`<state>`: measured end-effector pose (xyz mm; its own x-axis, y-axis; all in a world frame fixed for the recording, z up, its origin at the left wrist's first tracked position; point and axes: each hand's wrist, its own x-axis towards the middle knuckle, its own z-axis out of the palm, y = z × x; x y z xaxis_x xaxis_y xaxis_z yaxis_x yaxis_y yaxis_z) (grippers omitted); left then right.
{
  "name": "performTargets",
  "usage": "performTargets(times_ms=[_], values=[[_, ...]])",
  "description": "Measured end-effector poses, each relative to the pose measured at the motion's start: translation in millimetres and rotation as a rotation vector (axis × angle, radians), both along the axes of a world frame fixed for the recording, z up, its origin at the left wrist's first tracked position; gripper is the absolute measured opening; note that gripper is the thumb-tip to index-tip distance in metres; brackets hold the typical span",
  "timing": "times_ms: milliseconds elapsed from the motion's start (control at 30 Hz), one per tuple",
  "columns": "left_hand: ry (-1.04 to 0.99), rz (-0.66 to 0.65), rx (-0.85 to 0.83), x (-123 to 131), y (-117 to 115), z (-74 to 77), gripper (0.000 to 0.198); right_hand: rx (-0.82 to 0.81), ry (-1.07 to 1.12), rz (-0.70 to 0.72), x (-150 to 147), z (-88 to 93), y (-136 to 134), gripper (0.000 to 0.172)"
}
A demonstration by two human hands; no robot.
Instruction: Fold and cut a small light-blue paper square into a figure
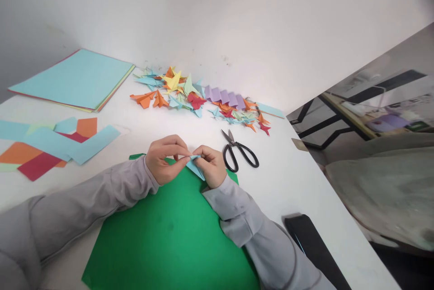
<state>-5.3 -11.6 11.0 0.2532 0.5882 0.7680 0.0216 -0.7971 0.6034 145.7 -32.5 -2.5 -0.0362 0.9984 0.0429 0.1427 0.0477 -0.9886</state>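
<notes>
The small light-blue folded piece of paper (197,170) is held up between 2 bare hands, over the far part of a large green rectangular sheet (169,235). The left hand (168,159) pinches its upper tip between thumb and fingers; the right hand (210,165) grips its right side, thumb on top. The step in hand looks like shaping or creasing a fold, though the fingers hide the crease; next, it seems to call for aligned edges and firm fingertip pressure. Open room lies mainly toward the person, over the green sheet. Black-handled metal scissors (232,143) lie just beyond the right hand, blades pointing away, and a loose heap of multicoloured folded paper shapes (195,101) bounds the far side. The white tabletop's (278,181) right edge slants well apart from both hands.
</notes>
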Motion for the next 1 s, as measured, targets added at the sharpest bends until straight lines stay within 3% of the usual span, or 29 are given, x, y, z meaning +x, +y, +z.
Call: performTargets(times_ms=[300,433,600,1000], values=[[0.002,-0.001,-0.121,-1.6,-0.3,0.6,0.011,0.019,0.028,-0.042,0.4,-2.2,0.7,0.007],[0.077,-0.007,-0.155,3.7,2.0,-5.5,0.025,0.056,0.026,-0.043,0.0,-3.2,1.1,0.008],[0.073,-0.042,-0.183,7.1,4.3,-11.2,0.014,0.087,0.039,-0.022,0.1,-2.9,1.1,0.008],[0.082,-0.019,-0.35,4.6,6.5,-4.8,0.009,0.096,0.042,0.007,-0.8,-3.2,-0.9,0.02]])
